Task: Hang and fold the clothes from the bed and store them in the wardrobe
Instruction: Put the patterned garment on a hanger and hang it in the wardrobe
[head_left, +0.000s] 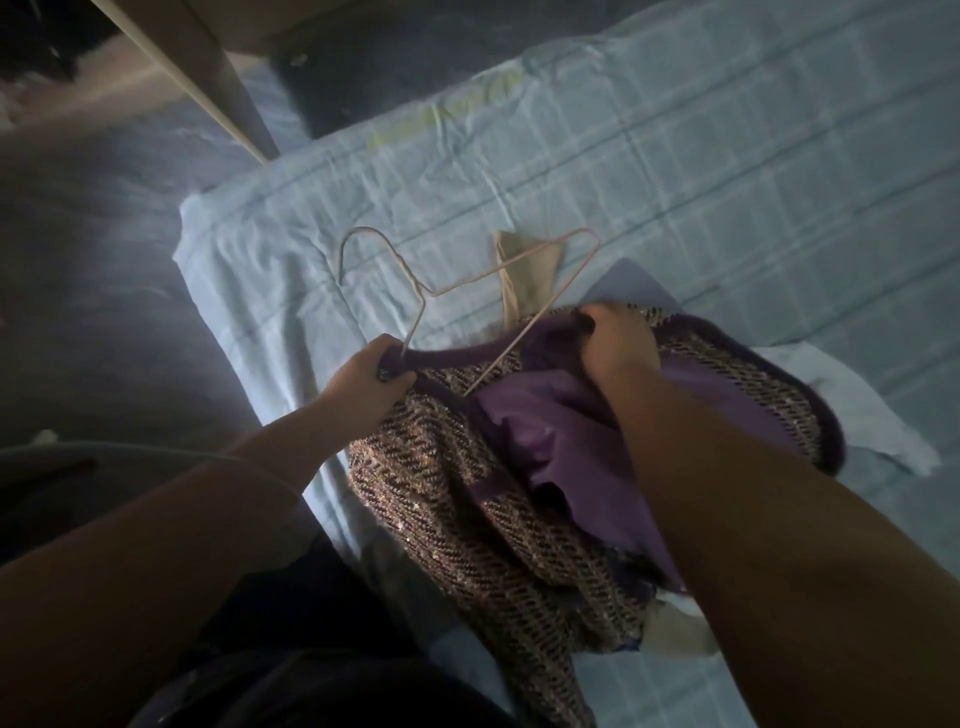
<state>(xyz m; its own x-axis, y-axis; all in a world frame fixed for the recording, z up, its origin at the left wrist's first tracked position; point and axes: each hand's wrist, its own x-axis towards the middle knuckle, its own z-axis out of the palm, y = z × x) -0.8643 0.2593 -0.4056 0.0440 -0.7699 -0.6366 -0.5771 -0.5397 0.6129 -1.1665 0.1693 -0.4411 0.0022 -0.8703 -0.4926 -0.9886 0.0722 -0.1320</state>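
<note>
Both forearms stretched toward the jacket (467, 493), a tweed heap with purple lining at the edge of the bed (727, 182). Left hand (376, 366) was curled round the jacket's purple trim together with one end of the wire hanger (426, 296); right hand (618, 340) gripped the trim on the jacket's far side. Beyond the jacket lay a beige cloth (527, 257). The jacket looked soft and fairly heavy, its lining slippery (likely to slide off thin wire), so best held by the shoulder trim.
</note>
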